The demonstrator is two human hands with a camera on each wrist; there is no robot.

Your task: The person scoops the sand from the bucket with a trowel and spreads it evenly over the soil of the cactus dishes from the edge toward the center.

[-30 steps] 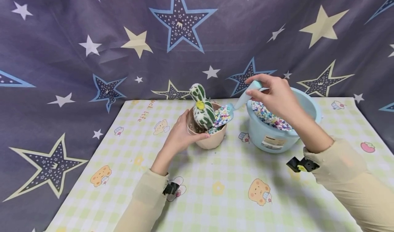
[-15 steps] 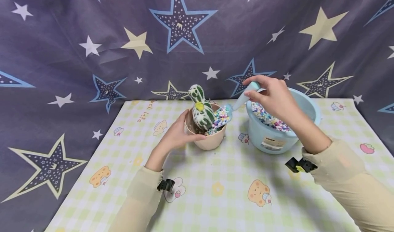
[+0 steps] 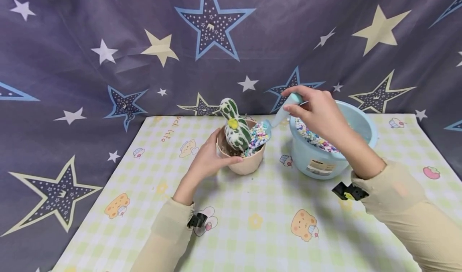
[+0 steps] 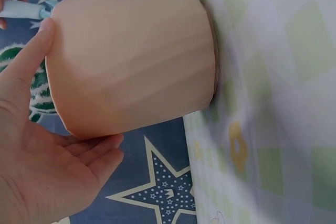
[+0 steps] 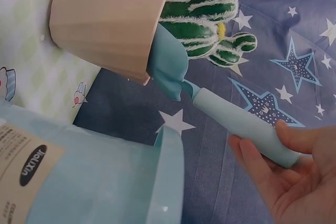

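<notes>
A green cactus point(image 3: 236, 133) with white fuzz and a yellow flower stands in a pinkish-beige flower pot point(image 3: 247, 167) on the table. My left hand point(image 3: 207, 157) holds the pot from the left, thumb along its near rim and fingers round its far side. With thumb and fingertips, my right hand point(image 3: 323, 111) grips the handle of a light-blue trowel point(image 5: 236, 121). The trowel's blade tilts down into the pot beside the cactus, carrying multicoloured pebbles point(image 3: 258, 134). More pebbles lie below it in the pot, with brown soil showing on the left.
Right of the pot is a light-blue bucket point(image 3: 306, 163) with a label, partly filled with coloured pebbles point(image 3: 310, 137); my right forearm crosses over its rim. A checked cloth point(image 3: 252, 240) covers the table. Behind hangs a dark star-patterned curtain point(image 3: 144, 15).
The trowel and right hand have shifted slightly left and the blade leans further into the pot. The pot and left hand have moved a little left.
</notes>
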